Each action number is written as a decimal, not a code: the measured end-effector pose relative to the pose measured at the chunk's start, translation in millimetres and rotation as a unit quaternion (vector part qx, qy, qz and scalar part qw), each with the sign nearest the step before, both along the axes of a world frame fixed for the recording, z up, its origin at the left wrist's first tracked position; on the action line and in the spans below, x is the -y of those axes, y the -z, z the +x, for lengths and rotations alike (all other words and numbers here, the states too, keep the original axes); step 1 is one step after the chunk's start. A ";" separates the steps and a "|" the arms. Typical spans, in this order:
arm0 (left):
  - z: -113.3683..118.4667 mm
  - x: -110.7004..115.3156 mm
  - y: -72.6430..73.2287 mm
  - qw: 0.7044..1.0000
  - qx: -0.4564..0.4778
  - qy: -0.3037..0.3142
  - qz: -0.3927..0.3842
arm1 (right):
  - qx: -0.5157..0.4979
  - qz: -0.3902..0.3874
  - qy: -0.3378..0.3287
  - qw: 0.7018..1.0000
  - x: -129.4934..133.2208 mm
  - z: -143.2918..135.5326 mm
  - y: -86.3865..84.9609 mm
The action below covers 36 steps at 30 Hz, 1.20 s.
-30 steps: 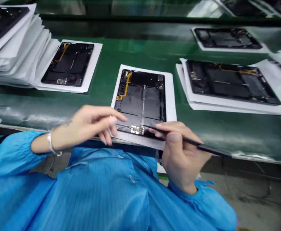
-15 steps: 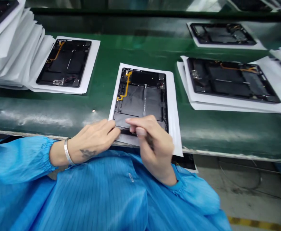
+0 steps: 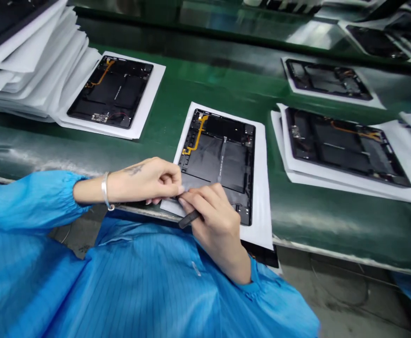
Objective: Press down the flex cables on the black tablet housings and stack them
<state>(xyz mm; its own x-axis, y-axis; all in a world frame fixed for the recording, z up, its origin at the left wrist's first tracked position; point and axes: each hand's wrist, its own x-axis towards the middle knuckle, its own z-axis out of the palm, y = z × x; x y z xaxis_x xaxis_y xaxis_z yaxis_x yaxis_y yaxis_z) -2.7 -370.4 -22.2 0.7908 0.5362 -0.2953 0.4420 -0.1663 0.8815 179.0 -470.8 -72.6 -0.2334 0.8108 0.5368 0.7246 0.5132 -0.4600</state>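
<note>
In front of me an opened tablet housing (image 3: pixel 239 159) lies on a white paper sheet (image 3: pixel 261 188), showing dark battery panels and an orange flex cable (image 3: pixel 200 137). My left hand (image 3: pixel 152 180) is closed in a pinch at the housing's lower left edge. Whatever its fingertips hold is hidden or too small to name. My right hand (image 3: pixel 215 213) is closed around a black flat-ended tool (image 3: pixel 189 219), whose rear end sticks out toward my body. The tool's tip is hidden, and the two hands' fingertips meet over the housing's lower edge.
On the left another open housing (image 3: pixel 114 94) lies on paper beside a tall stack of paper sheets (image 3: pixel 33 89). To the right are a housing (image 3: pixel 346 145) on sheets and one farther back (image 3: pixel 328 80). The green bench (image 3: pixel 177 80) ends just before my body.
My left hand has turned and closed into a pinch, nearer my right fingertips. My right hand has rotated, bringing the tool's rear end into view. The whole view has shifted and tilted.
</note>
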 end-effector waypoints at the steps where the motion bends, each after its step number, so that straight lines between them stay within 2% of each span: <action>1: -1.8 2.9 2.1 0.997 0.036 -0.021 0.060 | -0.021 -0.010 0.002 1.000 -0.6 -0.6 -1.2; 3: -6.4 10.8 7.8 0.969 0.099 -0.047 0.222 | -0.057 -0.031 0.005 0.998 -2.0 -1.2 -3.9; 5: -10.8 18.3 13.8 0.925 0.126 -0.039 0.356 | -0.075 -0.045 0.007 0.996 -3.1 -0.9 -6.1; 8: -13.1 24.8 19.4 0.890 0.137 -0.017 0.435 | -0.087 -0.053 0.009 0.995 -3.7 -0.1 -7.7; 22: -3.3 23.8 16.8 0.919 0.137 -0.017 0.370 | -0.102 -0.037 0.005 0.994 -3.0 0.8 -3.0; 30: -3.8 24.0 16.1 0.901 0.119 0.006 0.416 | -0.094 -0.031 0.002 0.995 -3.2 1.4 -4.9; 36: -10.5 11.3 18.6 0.878 0.067 0.049 0.471 | -0.006 0.011 0.011 1.000 0.2 2.9 0.7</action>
<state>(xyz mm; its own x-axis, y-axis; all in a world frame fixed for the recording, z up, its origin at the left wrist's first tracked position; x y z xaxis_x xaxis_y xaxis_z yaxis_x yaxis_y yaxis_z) -13.2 -381.7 -40.7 0.8404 0.4209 0.3414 0.2887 -0.8808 0.3754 181.9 -470.9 -73.3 -0.2090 0.8035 0.5574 0.7297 0.5076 -0.4582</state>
